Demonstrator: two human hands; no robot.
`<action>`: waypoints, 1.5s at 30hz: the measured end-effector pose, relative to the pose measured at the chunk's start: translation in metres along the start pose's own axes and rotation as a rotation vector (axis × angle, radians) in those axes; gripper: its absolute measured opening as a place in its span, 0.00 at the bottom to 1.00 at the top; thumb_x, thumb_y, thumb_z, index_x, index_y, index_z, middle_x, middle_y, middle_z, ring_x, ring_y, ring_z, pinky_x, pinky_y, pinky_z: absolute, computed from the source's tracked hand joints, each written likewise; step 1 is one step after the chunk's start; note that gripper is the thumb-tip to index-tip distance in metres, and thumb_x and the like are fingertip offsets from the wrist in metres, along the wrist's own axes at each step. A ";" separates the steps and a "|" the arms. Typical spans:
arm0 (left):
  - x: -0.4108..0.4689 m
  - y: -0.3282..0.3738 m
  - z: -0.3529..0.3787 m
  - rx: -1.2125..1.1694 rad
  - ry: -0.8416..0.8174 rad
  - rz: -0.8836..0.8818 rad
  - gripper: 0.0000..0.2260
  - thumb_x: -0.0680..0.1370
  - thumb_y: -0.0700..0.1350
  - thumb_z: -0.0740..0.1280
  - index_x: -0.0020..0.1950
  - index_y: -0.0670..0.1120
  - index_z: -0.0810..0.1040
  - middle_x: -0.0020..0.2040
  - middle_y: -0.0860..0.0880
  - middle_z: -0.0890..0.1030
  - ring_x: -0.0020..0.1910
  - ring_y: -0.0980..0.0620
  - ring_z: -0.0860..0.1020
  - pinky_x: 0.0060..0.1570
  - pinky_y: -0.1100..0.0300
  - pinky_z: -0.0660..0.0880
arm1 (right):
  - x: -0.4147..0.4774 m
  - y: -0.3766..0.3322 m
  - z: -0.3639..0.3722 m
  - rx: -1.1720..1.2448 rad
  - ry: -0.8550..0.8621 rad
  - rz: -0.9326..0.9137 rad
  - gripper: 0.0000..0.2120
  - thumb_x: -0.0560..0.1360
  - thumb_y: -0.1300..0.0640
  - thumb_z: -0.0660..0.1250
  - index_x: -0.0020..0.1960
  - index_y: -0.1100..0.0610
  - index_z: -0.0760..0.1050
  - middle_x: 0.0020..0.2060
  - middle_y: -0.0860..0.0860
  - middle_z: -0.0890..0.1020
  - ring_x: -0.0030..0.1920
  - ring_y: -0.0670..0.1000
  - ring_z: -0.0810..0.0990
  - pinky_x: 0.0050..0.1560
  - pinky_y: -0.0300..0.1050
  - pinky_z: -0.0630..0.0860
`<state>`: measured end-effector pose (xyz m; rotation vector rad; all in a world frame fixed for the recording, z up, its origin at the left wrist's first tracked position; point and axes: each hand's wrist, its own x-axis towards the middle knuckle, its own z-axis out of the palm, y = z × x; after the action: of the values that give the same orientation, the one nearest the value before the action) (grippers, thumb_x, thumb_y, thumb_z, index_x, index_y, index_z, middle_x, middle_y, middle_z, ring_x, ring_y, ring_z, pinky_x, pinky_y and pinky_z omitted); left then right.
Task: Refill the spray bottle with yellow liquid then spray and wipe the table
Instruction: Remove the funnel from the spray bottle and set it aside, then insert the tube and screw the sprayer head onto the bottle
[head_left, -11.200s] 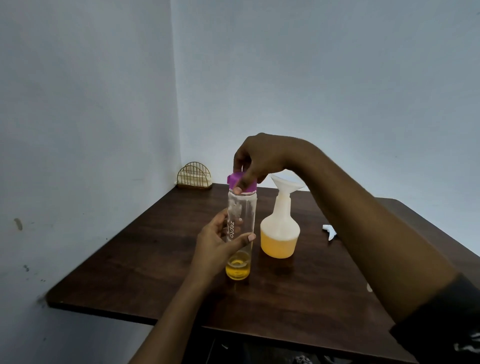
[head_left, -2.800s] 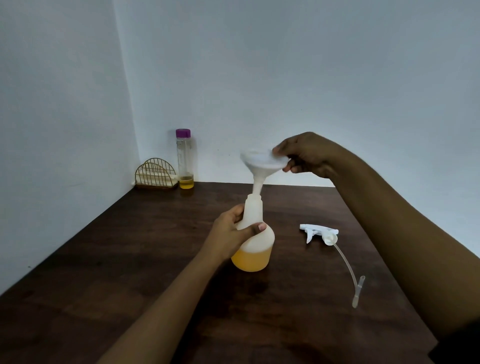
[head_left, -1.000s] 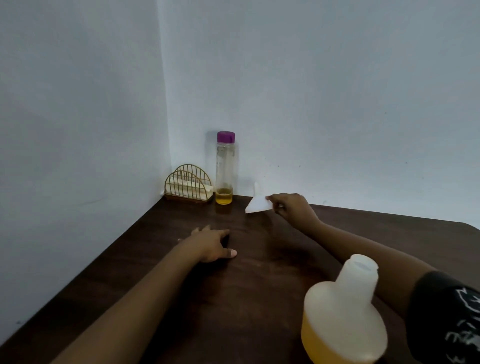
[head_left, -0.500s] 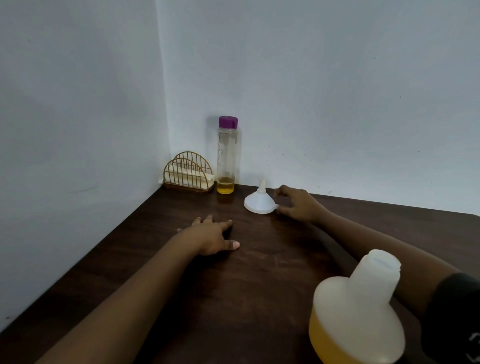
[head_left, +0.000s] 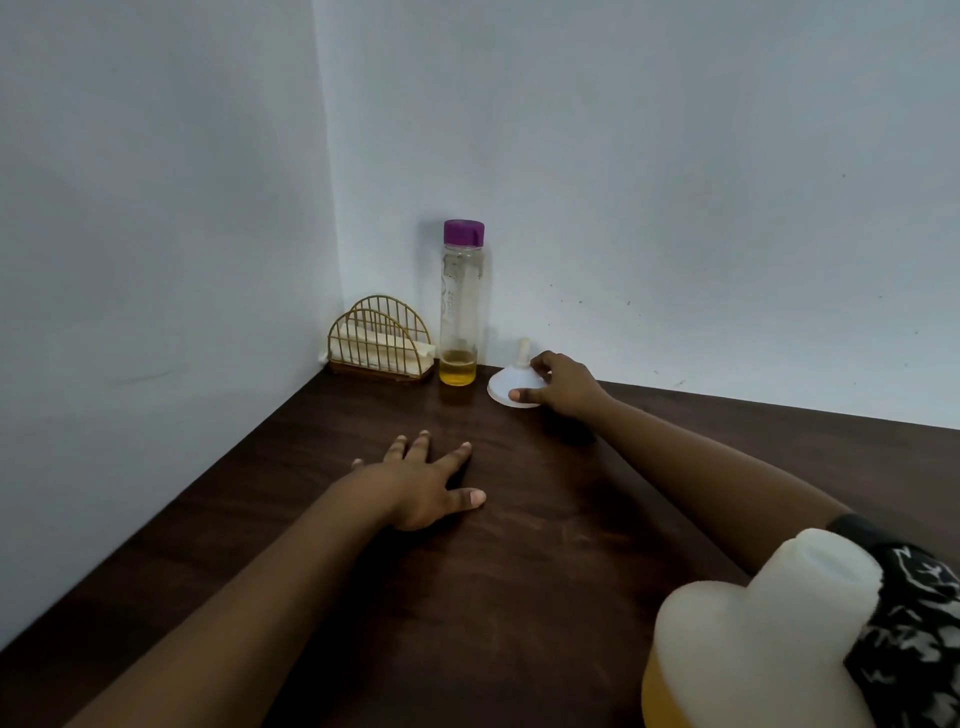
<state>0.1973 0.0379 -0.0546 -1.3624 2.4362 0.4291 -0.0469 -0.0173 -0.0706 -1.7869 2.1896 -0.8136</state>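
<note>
Two hands on the table: left hand flat, fingers spread, holding nothing; right hand loosely curled over the funnel, inverted just beside the clear bottle. Release the funnel gently, clear of table's edge. Spray bottle, uncapped, yellow liquid inside, stands near right.

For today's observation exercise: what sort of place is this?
Probably a plain room corner at home: a dark wooden table against bare pale walls, with a wire napkin holder.
</note>
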 end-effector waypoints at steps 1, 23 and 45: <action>0.000 0.000 0.000 0.002 -0.003 0.000 0.31 0.76 0.67 0.50 0.75 0.63 0.39 0.78 0.48 0.37 0.76 0.43 0.38 0.69 0.32 0.45 | 0.003 0.001 0.000 0.000 0.003 -0.005 0.30 0.69 0.46 0.73 0.66 0.59 0.69 0.62 0.56 0.74 0.61 0.55 0.73 0.58 0.44 0.68; -0.048 0.025 0.007 -0.480 0.477 0.042 0.19 0.77 0.51 0.64 0.68 0.49 0.70 0.67 0.46 0.73 0.63 0.49 0.73 0.60 0.53 0.70 | -0.199 -0.032 -0.186 0.105 0.001 0.032 0.08 0.70 0.53 0.73 0.46 0.57 0.80 0.38 0.47 0.81 0.40 0.46 0.77 0.34 0.36 0.69; -0.227 0.275 0.107 -1.389 -0.653 0.207 0.12 0.82 0.49 0.55 0.59 0.43 0.70 0.37 0.39 0.84 0.32 0.47 0.84 0.29 0.60 0.80 | -0.344 0.089 -0.185 -0.061 0.068 0.511 0.22 0.67 0.42 0.73 0.33 0.59 0.69 0.27 0.54 0.79 0.31 0.56 0.82 0.36 0.47 0.81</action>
<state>0.0875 0.3930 -0.0291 -0.9611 1.5600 2.4241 -0.1252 0.3736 -0.0285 -1.1399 2.5679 -0.6959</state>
